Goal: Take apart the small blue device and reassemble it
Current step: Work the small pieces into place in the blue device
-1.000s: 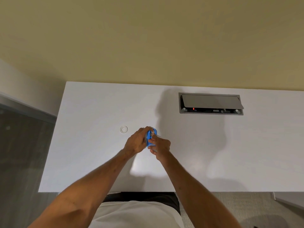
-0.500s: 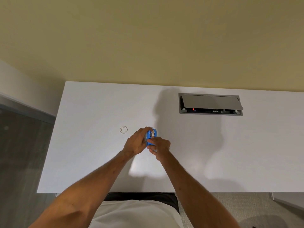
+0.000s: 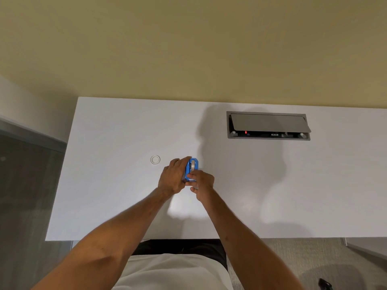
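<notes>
A small blue device [image 3: 194,165] with a pale grey roll or wheel in its middle is held just above the white table [image 3: 113,185], near its centre. My left hand [image 3: 172,178] wraps the device's left side from behind. My right hand [image 3: 202,182] pinches its lower right end with thumb and forefinger. The fingers hide the lower half of the device.
A small white ring [image 3: 155,159] lies on the table to the left of my hands. At the back right a grey cable hatch [image 3: 268,125] stands with its lid propped up and a red light inside. The table's near edge runs just before my torso.
Both hands stay on the device in nearly the same place. The grey roll in its middle shows a little more than one second ago.
</notes>
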